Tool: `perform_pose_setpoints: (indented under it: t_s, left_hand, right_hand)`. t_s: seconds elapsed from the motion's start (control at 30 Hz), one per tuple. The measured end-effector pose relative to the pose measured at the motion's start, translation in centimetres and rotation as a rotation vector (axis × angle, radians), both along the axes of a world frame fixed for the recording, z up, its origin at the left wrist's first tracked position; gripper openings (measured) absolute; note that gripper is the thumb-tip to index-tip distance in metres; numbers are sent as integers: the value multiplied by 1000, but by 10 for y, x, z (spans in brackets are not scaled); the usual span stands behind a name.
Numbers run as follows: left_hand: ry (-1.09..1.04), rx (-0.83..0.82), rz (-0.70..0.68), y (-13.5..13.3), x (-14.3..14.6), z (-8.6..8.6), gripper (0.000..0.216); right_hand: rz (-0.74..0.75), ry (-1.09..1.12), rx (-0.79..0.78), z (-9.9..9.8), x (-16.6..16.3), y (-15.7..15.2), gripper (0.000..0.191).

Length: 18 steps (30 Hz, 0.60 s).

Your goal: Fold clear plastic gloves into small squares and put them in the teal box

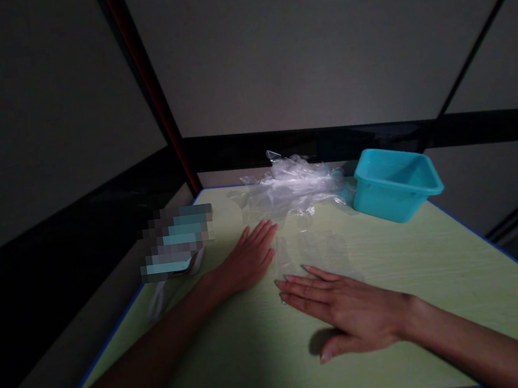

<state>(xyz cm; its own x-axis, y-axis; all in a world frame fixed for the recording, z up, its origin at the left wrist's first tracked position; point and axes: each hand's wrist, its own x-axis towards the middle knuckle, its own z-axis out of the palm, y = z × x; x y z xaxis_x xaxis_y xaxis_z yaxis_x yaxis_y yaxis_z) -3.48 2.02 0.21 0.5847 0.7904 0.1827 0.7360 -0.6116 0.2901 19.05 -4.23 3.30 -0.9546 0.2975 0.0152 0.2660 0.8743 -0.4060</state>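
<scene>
A clear plastic bag [315, 250] lies flat on the pale green table [440, 285], hard to see against its surface. My right hand [341, 306] rests palm down over the bag's near edge, fingers stretched out to the left and thumb spread away. To the left of the bag is my left hand [250, 258], laid flat with its fingers extended toward the far side. Whether its fingertips touch the bag I cannot tell. Behind both hands sits a crumpled heap of clear plastic bags [295, 183].
A turquoise plastic basin [393, 187] stands at the far right of the table. On the left, a blurred-out object [180, 241], perhaps a phone, has a pale strap [157, 301] beside it. Grey wall panels [293, 51] rise behind the blue-edged table.
</scene>
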Motion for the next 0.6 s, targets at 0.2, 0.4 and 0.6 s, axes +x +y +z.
perform_pose_setpoints:
  t_s: [0.2, 0.4, 0.6]
  left_hand:
    - [51, 15, 5, 1, 0, -2, 48]
    - [21, -2, 7, 0, 1, 0, 47]
    - [34, 4, 18, -1, 1, 0, 47]
  right_hand:
    - [3, -59, 15, 3, -1, 0, 69]
    - [26, -45, 37, 4, -1, 0, 64]
    - [0, -4, 51, 10, 3, 1, 70]
